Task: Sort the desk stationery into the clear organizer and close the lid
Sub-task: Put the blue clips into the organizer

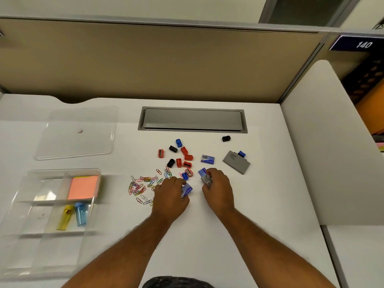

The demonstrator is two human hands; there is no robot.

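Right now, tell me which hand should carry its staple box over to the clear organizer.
Left. The left hand already grips a blue staple box and lies nearer the clear organizer, which sits at the desk's left. The right hand, holding its own boxes, would have to cross over.

The clear organizer (52,215) is motion-blurred; each staple box is half hidden under the hands.

— Where's open desk (270,204)?
— Right of both hands, and between paper clips (143,188) and organizer (27,204).
— What blocks?
— Sharpeners (182,156) ahead; clips crowd the left hand (169,196), possibly touching it.
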